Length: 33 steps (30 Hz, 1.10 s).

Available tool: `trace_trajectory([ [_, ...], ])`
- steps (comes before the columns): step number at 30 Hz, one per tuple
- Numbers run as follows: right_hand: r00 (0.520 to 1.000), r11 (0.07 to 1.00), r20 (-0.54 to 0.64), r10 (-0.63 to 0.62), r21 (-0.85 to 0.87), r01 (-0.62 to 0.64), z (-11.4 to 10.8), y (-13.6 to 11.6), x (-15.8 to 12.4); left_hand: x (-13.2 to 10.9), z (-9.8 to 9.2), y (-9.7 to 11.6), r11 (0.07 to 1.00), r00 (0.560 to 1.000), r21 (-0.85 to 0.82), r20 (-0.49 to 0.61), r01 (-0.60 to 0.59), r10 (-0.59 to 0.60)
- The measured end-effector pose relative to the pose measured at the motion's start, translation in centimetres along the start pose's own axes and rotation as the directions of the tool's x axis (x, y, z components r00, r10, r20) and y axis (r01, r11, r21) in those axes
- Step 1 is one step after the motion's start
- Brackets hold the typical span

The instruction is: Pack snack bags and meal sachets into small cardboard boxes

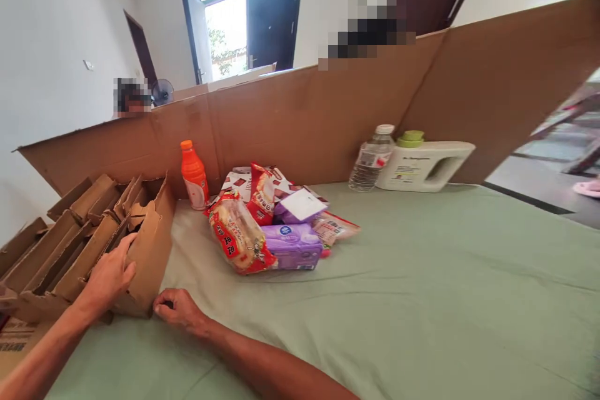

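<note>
A stack of brown cardboard boxes (pixel 89 225) stands on edge at the left of a green-covered table (pixel 422 287). My left hand (pixel 110 275) grips the top edge of the nearest box, fingers curled over it. My right hand (pixel 175 307) rests at that box's lower corner, fingers curled against the cardboard. Just right of the boxes lies a pile of packets: a red bag of snacks (pixel 238 239), a purple wipes pack (pixel 293 245) and a red pouch (pixel 260 194). An orange drink bottle (pixel 194 176) stands behind them.
A tall cardboard partition (pixel 300 119) walls the table's far side. A water bottle (pixel 372 159) and a white detergent jug (pixel 424 165) stand against it. Other people are partly visible behind the partition. Open floor shows at the right.
</note>
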State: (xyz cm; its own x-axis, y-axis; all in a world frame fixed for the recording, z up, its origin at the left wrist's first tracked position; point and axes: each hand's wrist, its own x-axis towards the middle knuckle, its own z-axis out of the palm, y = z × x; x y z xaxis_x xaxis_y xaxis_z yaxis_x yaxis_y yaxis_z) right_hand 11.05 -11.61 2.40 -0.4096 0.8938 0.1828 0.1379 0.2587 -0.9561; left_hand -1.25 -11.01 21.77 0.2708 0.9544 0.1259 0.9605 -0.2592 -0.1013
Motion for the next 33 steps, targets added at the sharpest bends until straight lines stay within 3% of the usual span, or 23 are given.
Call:
trace_trajectory([
  [2, 1.0, 0.999, 0.004, 0.029, 0.012, -0.029, -1.2, -0.8, -1.2, -1.3, -0.6, 0.0, 0.997, 0.996, -0.024, -0.059, -0.073, 0.072],
  [4, 0.998, 0.999, 0.061, 0.033, 0.024, -0.035, -3.0, -1.6, -3.4, -3.6, -1.2, 0.2, 0.975, 0.957, -0.032, -0.197, -0.222, 0.211],
  [7, 0.98, 0.999, 0.195, 0.032, 0.029, -0.039, -6.5, -2.4, -8.8, -8.1, -2.2, 1.7, 0.874, 0.808, 0.004, -0.379, -0.485, 0.45],
  [11, 0.926, 0.987, 0.344, 0.153, -0.093, -0.129, -11.5, -3.9, -18.3, -13.0, -2.6, 6.3, 0.709, 0.668, -0.066, -0.405, -0.702, 0.624],
  [14, 0.911, 0.951, 0.278, 0.304, -0.14, -0.275, -14.6, -5.2, -24.5, -14.6, -1.9, 9.0, 0.625, 0.623, -0.142, -0.398, -0.767, 0.674],
  [18, 0.917, 0.91, -0.014, 0.398, -0.121, -0.396, -16.5, -5.6, -29.7, -14.8, -0.5, 10.1, 0.651, 0.651, -0.172, -0.426, -0.74, 0.628],
  [21, 0.887, 0.909, -0.241, 0.395, -0.038, -0.415, -16.5, -4.6, -31.4, -14.9, -0.3, 10.0, 0.69, 0.657, -0.138, -0.483, -0.71, 0.579],
  [24, 0.84, 0.926, -0.4, 0.367, 0.069, -0.372, -15.8, -3.6, -31.0, -15.8, -0.7, 9.9, 0.736, 0.677, -0.14, -0.531, -0.663, 0.509],
  [27, 0.791, 0.955, -0.537, 0.293, 0.119, -0.273, -14.9, -3.0, -29.3, -17.4, -0.6, 9.9, 0.794, 0.738, -0.258, -0.594, -0.551, 0.32],
  [30, 0.756, 0.979, -0.624, 0.199, 0.083, -0.188, -13.9, -3.0, -27.5, -18.9, 0.6, 9.9, 0.799, 0.765, -0.418, -0.639, -0.433, 0.08],
  [33, 0.738, 0.988, -0.659, 0.142, 0.046, -0.149, -13.3, -3.4, -26.0, -19.3, 2.6, 9.8, 0.791, 0.807, -0.531, -0.584, -0.304, -0.083],
])
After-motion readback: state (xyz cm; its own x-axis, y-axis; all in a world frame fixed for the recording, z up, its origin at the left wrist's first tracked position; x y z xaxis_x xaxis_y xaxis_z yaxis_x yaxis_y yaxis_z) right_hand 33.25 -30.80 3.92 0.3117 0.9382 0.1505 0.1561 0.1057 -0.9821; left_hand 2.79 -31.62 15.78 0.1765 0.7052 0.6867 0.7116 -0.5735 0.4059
